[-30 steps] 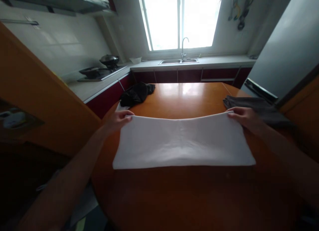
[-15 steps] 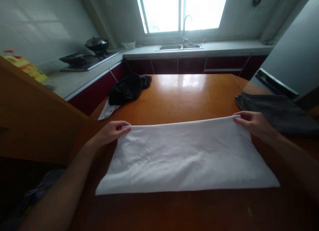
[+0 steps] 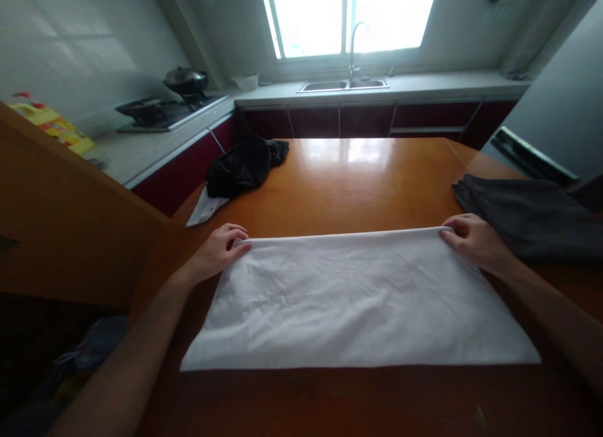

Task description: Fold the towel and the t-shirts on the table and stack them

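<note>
A white cloth (image 3: pixel 358 299) lies folded in a wide band across the wooden table (image 3: pixel 367 198), lightly wrinkled, its long near edge almost straight. My left hand (image 3: pixel 223 250) pinches its far left corner between thumb and fingers. At the far right corner, my right hand (image 3: pixel 473 237) grips the cloth the same way. The far edge runs nearly straight between both hands. Just beyond my right hand is a dark grey folded cloth (image 3: pixel 532 214).
A black garment (image 3: pixel 245 167) lies on a white piece (image 3: pixel 205 208) at the table's left edge. Behind are a stove with a pan (image 3: pixel 185 80), a yellow bottle (image 3: pixel 56 128), a sink (image 3: pixel 343 85) and a fridge (image 3: pixel 560 104). A wooden panel (image 3: pixel 70 205) stands at the left.
The right end of the cloth's far edge has come down slightly with my right hand, so the edge looks more level. Both hands keep their hold. The view has shifted a little.
</note>
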Motion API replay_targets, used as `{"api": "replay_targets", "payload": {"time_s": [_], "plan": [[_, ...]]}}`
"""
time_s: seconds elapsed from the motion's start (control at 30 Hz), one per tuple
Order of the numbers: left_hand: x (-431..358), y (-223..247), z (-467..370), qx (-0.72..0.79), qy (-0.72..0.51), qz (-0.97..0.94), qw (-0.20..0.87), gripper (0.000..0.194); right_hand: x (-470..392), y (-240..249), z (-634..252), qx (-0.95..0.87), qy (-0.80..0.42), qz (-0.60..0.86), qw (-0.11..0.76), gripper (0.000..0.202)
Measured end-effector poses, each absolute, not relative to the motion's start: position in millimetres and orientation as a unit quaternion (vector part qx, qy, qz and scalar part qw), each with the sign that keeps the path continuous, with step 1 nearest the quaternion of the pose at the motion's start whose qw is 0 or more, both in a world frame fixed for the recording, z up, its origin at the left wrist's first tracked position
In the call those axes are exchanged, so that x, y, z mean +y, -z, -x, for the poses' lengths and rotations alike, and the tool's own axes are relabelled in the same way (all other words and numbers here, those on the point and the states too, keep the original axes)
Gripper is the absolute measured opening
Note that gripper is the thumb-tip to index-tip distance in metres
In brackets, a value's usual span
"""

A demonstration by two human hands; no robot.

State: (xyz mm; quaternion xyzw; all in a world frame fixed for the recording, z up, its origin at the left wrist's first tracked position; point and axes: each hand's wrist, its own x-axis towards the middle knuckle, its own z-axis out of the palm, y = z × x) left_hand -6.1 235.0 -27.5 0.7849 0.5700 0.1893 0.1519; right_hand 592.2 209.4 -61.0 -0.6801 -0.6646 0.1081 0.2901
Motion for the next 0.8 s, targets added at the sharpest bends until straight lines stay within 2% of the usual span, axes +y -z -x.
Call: {"api": "replay_targets", "payload": {"time_s": [0.13,0.33,0.5,0.8], "plan": [[232,27,4,0.604,-0.171,-0.761,0.163,0.051,214,63,-594,-0.678,-0.112,0.673,0.273,0.021],[225,25,-2,0.621,-0.204,-0.733,0.188,0.063,214,58,-594,-0.644,-0.194,0.685,0.280,0.025],[223,22,-3,0.603,-0.202,-0.753,0.167,0.052,209,49,-590,-0.597,-0.262,0.687,0.322,0.028],[219,23,1,0.628,-0.242,-0.714,0.193,0.051,207,41,-596,-0.608,-0.303,0.657,0.326,0.037]]}}
